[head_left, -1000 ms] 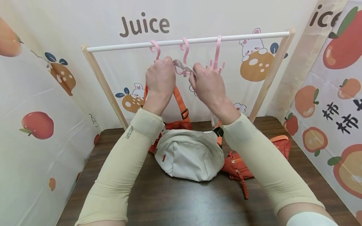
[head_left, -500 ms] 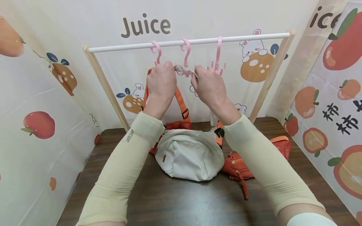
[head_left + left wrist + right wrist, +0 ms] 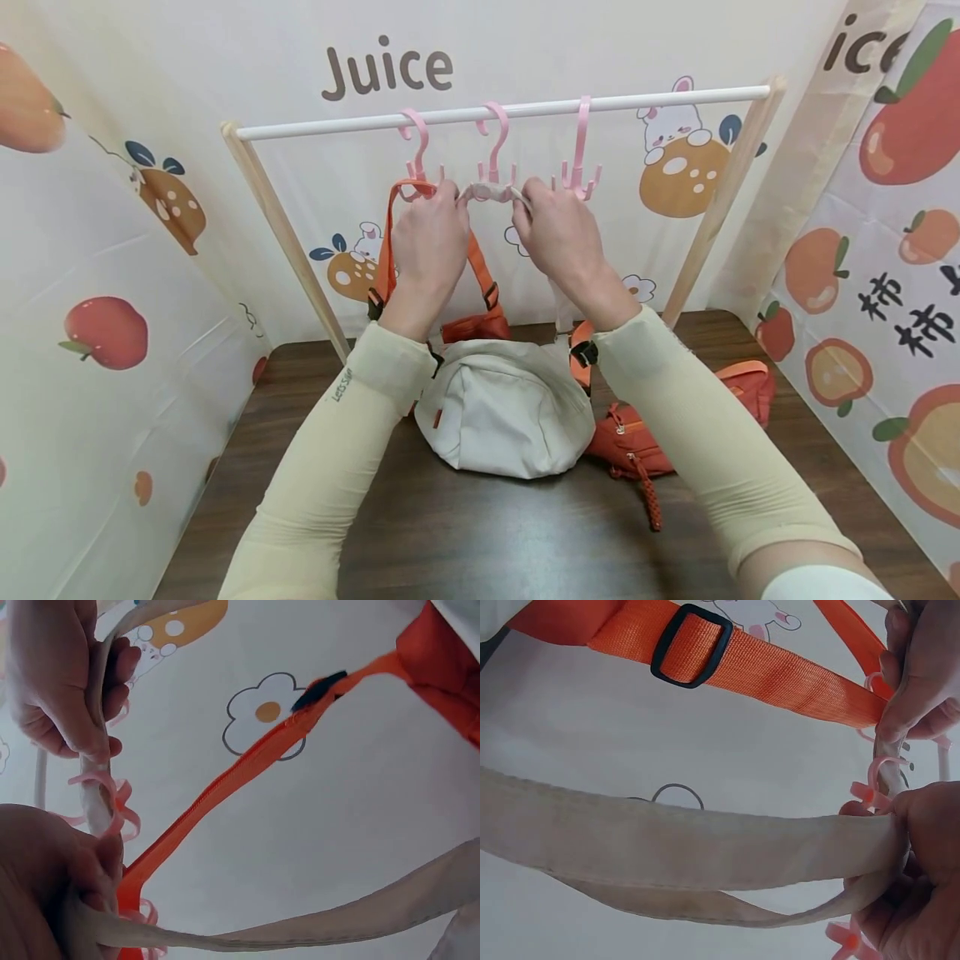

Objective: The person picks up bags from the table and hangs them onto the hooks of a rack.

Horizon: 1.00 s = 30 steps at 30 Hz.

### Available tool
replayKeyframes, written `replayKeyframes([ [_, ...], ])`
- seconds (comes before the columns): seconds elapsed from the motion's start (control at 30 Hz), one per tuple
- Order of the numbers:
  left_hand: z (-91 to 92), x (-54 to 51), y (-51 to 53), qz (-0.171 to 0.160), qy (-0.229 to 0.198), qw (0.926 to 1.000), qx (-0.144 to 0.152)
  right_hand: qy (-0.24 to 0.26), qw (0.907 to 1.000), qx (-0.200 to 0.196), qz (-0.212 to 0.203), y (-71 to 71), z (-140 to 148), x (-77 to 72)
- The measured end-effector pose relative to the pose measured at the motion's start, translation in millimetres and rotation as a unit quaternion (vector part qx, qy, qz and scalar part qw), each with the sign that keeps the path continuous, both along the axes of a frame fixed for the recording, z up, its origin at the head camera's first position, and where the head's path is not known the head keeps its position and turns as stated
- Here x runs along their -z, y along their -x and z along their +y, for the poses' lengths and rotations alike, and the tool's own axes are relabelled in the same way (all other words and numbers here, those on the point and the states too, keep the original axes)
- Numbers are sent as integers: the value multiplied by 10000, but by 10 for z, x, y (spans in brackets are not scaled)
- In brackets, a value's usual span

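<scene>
In the head view, my left hand [image 3: 431,237] and right hand [image 3: 564,229] each grip a beige strap [image 3: 491,192], with a short stretch drawn between them. That stretch lies at the prongs of the middle pink hook [image 3: 497,150]; in the right wrist view a pink prong [image 3: 885,766] crosses it. The strap [image 3: 360,930] runs down from my hands toward a beige waist bag [image 3: 502,408], which sits low at the table. Just left of my left hand, an orange strap [image 3: 388,242] hangs over the left pink hook [image 3: 418,146]. My fingertips are partly hidden in the head view.
A white rail [image 3: 660,102] on wooden posts carries the hooks, including a right pink hook [image 3: 581,150]. Behind the beige bag is a red bag [image 3: 476,327]. Another red bag [image 3: 637,437] with a braided pull lies at right on the dark table [image 3: 480,542].
Both hands have lowered slightly, with the strap between them dropping to the middle hook's prongs. The gap between the hands is a little wider, and more of the left hook shows.
</scene>
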<state>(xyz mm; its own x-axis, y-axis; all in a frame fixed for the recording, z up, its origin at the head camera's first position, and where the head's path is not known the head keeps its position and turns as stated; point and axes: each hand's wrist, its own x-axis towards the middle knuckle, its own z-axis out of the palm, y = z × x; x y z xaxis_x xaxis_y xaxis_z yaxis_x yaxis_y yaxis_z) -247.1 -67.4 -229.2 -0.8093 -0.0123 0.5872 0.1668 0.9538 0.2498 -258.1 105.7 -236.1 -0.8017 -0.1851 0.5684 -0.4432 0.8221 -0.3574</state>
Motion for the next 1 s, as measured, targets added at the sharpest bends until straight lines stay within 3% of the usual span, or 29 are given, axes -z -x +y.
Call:
replayKeyframes([
  [0.3,-16,171,-27,-102,-338,9990,275,148,9999,-71,43,37,7,95],
  [0.47,-41,280,-52,-161,-598,9971,450,92,9998,-35,-170,59,20,169],
  [0.73,-115,462,-92,-162,-848,9952,450,-12,9982,-60,-602,77,41,322],
  [1.0,-186,649,-147,-323,-944,9939,464,-142,9969,-39,-776,88,75,482],
])
